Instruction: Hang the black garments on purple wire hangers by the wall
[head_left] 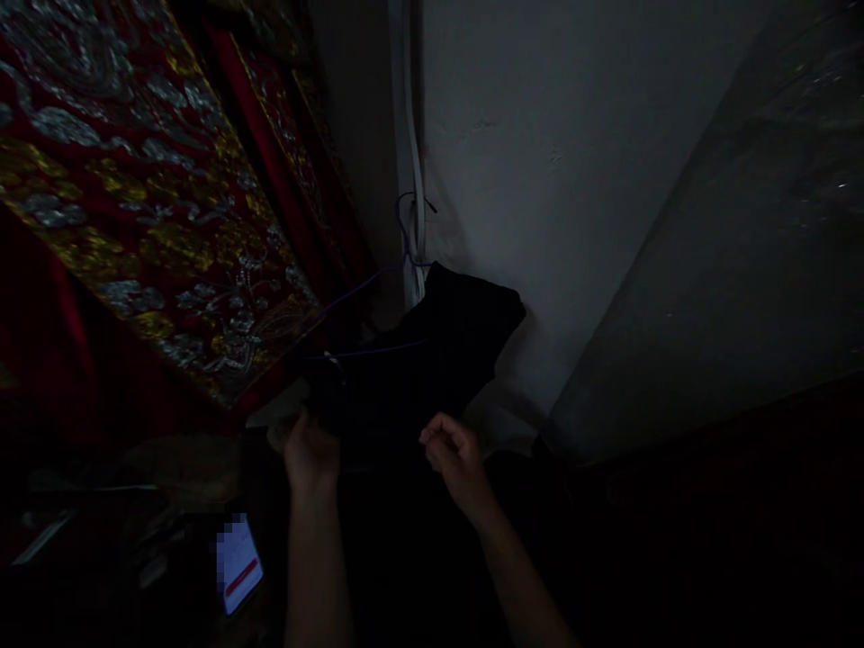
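A black garment [465,315], its details lost in the dark, hangs partly on a thin purple wire hanger [357,290]. One shoulder of the cloth covers the hanger's right end, while the hanger's left arm shows bare. My left hand [310,454] is at the garment's left side, below the hanger's left end, with its fingers dim and closed at the cloth. Lower on the right, my right hand [455,454] has its fingers curled in a pinch at the dark cloth. The hanger's hook is up by a pale cable.
Red fabric with gold and silver sequins [168,189] hangs at the left. Pale cables [414,135] run down the grey wall [573,135]. A lit phone [241,567] lies at lower left among dim clutter. A darker slanted panel [729,252] stands right.
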`<state>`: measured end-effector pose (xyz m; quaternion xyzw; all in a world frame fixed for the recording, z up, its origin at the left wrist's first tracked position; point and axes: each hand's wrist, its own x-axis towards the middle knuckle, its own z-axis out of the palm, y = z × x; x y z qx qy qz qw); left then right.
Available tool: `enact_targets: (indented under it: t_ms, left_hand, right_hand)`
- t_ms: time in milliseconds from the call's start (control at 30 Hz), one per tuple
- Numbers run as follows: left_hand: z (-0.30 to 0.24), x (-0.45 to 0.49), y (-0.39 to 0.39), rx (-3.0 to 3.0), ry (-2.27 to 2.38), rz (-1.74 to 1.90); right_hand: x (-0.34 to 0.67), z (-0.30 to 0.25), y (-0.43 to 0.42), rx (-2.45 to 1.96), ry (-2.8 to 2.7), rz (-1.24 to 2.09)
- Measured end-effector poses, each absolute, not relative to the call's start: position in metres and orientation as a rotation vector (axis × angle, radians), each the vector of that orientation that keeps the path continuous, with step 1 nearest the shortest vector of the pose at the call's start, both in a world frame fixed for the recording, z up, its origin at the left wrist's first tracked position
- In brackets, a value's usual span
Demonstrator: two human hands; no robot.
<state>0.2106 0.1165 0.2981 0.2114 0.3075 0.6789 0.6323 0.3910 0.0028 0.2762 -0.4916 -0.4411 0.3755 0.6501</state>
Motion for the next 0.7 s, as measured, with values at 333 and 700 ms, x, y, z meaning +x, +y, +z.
enact_targets:
  t_ms: [333, 700]
  left_hand:
    - [0.3, 0.253, 0.08, 0.79, 0.582, 1.503]
    - [0.32, 0.269, 0.047, 1.777, 0.633, 1.235]
  right_hand:
    - [0.421, 0.265, 0.002, -1.32, -1.126, 0.675]
    - [0.404, 0.303, -0.011, -1.219, -1.208, 0.933]
